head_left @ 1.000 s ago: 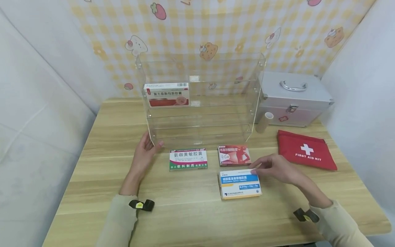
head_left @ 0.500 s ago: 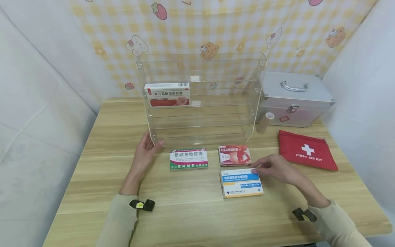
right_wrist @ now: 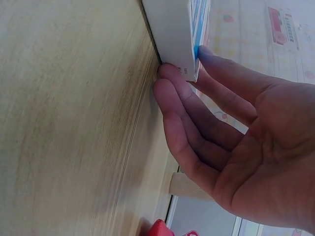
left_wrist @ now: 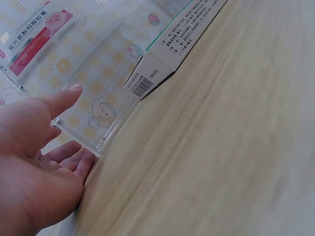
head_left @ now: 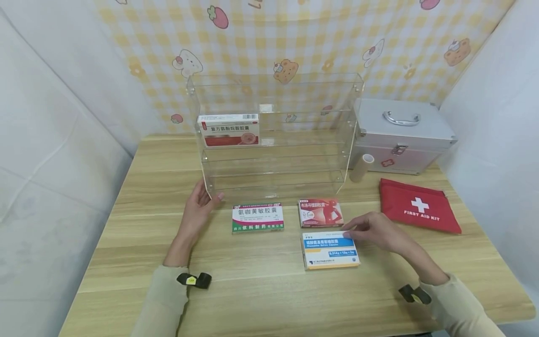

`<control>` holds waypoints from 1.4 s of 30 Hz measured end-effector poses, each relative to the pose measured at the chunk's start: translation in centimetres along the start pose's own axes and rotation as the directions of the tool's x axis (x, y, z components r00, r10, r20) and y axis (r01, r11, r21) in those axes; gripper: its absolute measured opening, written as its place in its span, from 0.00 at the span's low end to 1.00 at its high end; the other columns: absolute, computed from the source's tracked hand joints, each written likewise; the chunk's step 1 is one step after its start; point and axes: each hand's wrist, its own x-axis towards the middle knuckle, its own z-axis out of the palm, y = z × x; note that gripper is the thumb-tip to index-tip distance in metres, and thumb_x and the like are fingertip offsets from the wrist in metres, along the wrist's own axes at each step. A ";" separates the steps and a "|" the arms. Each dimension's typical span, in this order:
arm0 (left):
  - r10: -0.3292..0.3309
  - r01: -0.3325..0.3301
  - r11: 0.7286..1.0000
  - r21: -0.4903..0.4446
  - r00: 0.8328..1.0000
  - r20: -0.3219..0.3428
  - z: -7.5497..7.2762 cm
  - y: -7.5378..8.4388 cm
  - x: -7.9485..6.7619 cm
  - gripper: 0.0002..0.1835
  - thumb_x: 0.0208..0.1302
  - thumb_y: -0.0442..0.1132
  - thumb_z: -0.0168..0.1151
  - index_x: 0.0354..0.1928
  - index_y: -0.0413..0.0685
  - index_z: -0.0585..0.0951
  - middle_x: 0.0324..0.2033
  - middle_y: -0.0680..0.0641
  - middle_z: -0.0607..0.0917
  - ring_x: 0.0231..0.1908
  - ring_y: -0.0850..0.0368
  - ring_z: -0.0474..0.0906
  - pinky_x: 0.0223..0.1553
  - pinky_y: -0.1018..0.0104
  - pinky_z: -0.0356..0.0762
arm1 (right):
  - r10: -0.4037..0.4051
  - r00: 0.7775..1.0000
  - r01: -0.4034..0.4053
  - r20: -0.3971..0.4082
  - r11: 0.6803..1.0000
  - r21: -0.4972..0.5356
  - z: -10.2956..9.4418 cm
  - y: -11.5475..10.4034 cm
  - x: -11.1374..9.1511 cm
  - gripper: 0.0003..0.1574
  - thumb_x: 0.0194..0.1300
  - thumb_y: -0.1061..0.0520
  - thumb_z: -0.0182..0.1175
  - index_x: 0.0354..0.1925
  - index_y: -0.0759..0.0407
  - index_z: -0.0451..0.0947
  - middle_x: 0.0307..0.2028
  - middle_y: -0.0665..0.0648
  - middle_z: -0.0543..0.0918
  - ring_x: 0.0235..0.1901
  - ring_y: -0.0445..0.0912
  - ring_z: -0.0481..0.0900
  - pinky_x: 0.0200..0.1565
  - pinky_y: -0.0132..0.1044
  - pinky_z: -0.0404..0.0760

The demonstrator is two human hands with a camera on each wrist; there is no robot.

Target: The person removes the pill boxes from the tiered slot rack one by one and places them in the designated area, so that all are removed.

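In the head view my left hand [head_left: 198,206] holds the lower left corner of a clear acrylic display rack [head_left: 275,178], with the thumb in front and the fingers at its side. The left wrist view shows this hand [left_wrist: 44,167] close up against the rack's edge. My right hand [head_left: 376,230] pinches the upper right corner of a white and blue medicine box [head_left: 330,257] lying on the table. Seen from the right wrist, the thumb is on its printed face and fingertips touch its side near the table. A red medicine box [head_left: 321,213] lies just behind it.
A green and white medicine box [head_left: 258,219] lies before the rack. Another medicine box [head_left: 230,133] stands on a rack shelf at left. To the right are a beige roll [head_left: 361,169], a silver case [head_left: 400,140] and a red first aid pouch [head_left: 417,206] on the wooden table [head_left: 252,299].
The white and blue box has shifted very slightly away from the person, with the right hand on its corner. The left hand stays at the rack.
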 end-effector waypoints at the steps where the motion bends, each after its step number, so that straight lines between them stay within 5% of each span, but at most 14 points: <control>1: -0.001 0.001 1.000 -0.001 1.000 0.000 0.0 0.0 0.0 0.41 0.67 0.43 0.64 0.77 0.54 0.54 0.74 0.45 0.56 0.71 0.52 0.55 0.70 0.59 0.56 | -0.004 1.000 0.004 0.002 1.000 -0.004 -0.1 0.0 0.0 0.18 0.60 0.48 0.70 0.48 0.52 0.87 0.43 0.49 0.86 0.41 0.44 0.82 0.37 0.35 0.82; 12: 0.004 -0.004 1.000 -0.008 1.000 0.006 -0.1 -0.2 0.0 0.42 0.67 0.44 0.64 0.77 0.54 0.53 0.74 0.45 0.57 0.71 0.52 0.56 0.70 0.59 0.57 | -0.010 0.998 0.009 -0.056 1.000 -0.030 -3.0 -0.9 -0.8 0.17 0.60 0.50 0.70 0.48 0.51 0.86 0.36 0.48 0.87 0.32 0.43 0.83 0.35 0.35 0.83; 18: 0.019 -0.019 0.999 -0.030 1.000 0.010 -0.2 -0.1 0.0 0.42 0.68 0.41 0.63 0.77 0.51 0.53 0.74 0.44 0.57 0.71 0.51 0.56 0.70 0.57 0.57 | -0.071 0.995 0.068 -0.063 0.997 -0.046 -3.5 -2.7 0.7 0.19 0.61 0.52 0.70 0.50 0.53 0.84 0.33 0.46 0.87 0.31 0.43 0.84 0.35 0.35 0.84; 26: 0.067 -0.067 0.997 -0.029 0.998 -0.018 -0.3 -3.0 0.9 0.41 0.67 0.44 0.64 0.77 0.60 0.55 0.73 0.49 0.59 0.70 0.51 0.57 0.70 0.55 0.58 | -0.229 0.967 0.216 -0.115 0.970 -0.109 -4.1 -8.8 4.7 0.15 0.63 0.56 0.69 0.49 0.53 0.84 0.35 0.47 0.86 0.33 0.42 0.83 0.36 0.36 0.84; 34: 0.059 -0.060 0.997 -0.038 0.998 -0.019 -0.2 -2.7 0.3 0.42 0.67 0.43 0.65 0.77 0.58 0.54 0.74 0.47 0.59 0.70 0.49 0.57 0.70 0.54 0.58 | -0.411 0.903 0.391 -0.124 0.907 -0.158 -6.1 -15.3 8.7 0.14 0.64 0.53 0.67 0.47 0.56 0.85 0.33 0.48 0.87 0.31 0.43 0.83 0.33 0.37 0.84; 42: 0.080 -0.081 0.996 -0.047 0.997 -0.007 -0.1 -0.6 -0.5 0.40 0.68 0.37 0.63 0.76 0.44 0.54 0.73 0.38 0.59 0.70 0.42 0.57 0.69 0.51 0.58 | -0.433 0.891 0.410 -0.140 0.897 -0.164 -8.6 -20.6 11.7 0.14 0.65 0.52 0.66 0.47 0.56 0.84 0.33 0.51 0.87 0.32 0.44 0.82 0.32 0.37 0.82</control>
